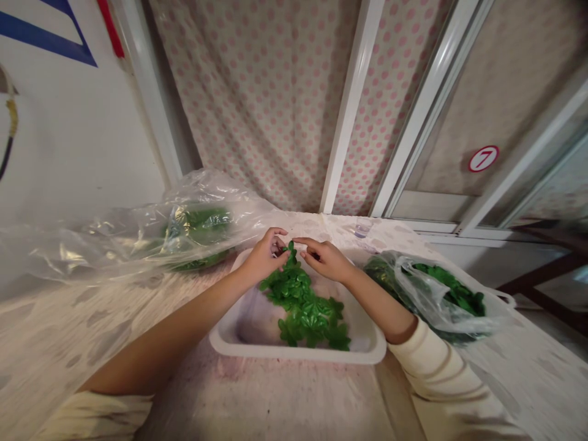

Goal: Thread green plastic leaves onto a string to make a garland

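Observation:
Above the far part of a white plastic tray [294, 351], my left hand [267, 256] is closed, thumb and fingers bent around a small green leaf piece [291, 248]. My right hand [325, 260] is on the other side of it, index finger stretched out to the leaf's tip and thumb apart from that finger. Whether the right fingertip touches the leaf is too small to tell. Below both hands, a pile of glossy green artificial leaves [307, 306] lies in the tray, mostly toward its middle and right.
A large clear plastic bag [133, 239] with green contents lies at the left. Another clear bag [418, 288], holding dark green leaves [452, 291], sits right of the tray. Behind it is a small clear cup [362, 228]. A dotted curtain [275, 92] hangs behind the table [275, 404].

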Demonstrator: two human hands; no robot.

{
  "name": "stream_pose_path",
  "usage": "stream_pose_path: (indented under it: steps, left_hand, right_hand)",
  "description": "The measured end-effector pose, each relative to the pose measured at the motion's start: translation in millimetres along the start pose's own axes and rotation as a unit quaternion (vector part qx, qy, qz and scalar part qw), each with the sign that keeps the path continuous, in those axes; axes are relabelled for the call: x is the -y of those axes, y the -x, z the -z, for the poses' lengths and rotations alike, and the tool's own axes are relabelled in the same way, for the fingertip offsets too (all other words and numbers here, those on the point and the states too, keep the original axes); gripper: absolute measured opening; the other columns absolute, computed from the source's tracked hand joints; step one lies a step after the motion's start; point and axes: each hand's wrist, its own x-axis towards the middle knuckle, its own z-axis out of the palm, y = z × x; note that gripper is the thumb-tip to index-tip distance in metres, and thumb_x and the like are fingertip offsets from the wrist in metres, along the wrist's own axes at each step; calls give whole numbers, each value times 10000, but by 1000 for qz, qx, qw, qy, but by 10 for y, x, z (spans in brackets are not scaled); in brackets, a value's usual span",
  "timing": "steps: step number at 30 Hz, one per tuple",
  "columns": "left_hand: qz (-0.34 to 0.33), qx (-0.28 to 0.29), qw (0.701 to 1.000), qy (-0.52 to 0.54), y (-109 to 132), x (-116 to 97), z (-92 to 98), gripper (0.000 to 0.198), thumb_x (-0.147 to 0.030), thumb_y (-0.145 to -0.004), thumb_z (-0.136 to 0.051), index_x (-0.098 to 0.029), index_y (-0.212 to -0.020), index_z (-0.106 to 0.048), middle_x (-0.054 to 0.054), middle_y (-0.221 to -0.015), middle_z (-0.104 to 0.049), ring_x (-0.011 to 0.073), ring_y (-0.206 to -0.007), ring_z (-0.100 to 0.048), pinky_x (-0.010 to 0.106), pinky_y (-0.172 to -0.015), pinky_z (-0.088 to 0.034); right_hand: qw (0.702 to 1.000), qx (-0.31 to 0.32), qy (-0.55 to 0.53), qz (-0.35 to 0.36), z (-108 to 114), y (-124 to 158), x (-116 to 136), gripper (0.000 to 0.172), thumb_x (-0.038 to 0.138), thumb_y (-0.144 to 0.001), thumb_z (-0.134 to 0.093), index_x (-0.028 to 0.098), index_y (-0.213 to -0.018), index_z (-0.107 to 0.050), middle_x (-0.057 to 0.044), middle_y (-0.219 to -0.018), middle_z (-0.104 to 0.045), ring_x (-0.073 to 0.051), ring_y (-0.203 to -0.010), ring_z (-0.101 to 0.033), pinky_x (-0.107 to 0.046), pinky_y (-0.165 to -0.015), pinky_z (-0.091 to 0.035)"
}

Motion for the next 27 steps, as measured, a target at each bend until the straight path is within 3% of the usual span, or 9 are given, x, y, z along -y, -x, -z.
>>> stream_pose_path:
  steps: [4,10,27]
  left_hand:
    - [1,0,1000,5,2,-12,0,447,-230,-693,-618,-207,-1060,-363,-52,-744,-453,67,-547,-509,189,-449,-477]
    - [5,2,1000,2,6,-21,-4,453,-229,-693,-612,-208,-1063,-351,-49,-746,-450,71,-561,-504,192,-453,-478]
    - [2,2,1000,11,0,-13,-2,449,-226,-695,-610,-208,-1052,-339,-55,-736,-437,71,-550,-509,201,-444,-490]
  right_hand:
    - [1000,10,-7,-1,4,1,6,382,250,-853,-458,168,-1220,-522,52,-504,-442,-90,-456,-407,-184,-515,-303]
    - [1000,18,4,3,-4,-5,-16,465,248,-860,-451,154,-1314,-432,52,-507,-468,-92,-466,-417,-184,-518,-298]
    - [1000,12,24,1,11,-1,-6,418,238,-865,-449,159,-1271,-511,45,-476,-454,-73,-425,-361,-176,-505,-290]
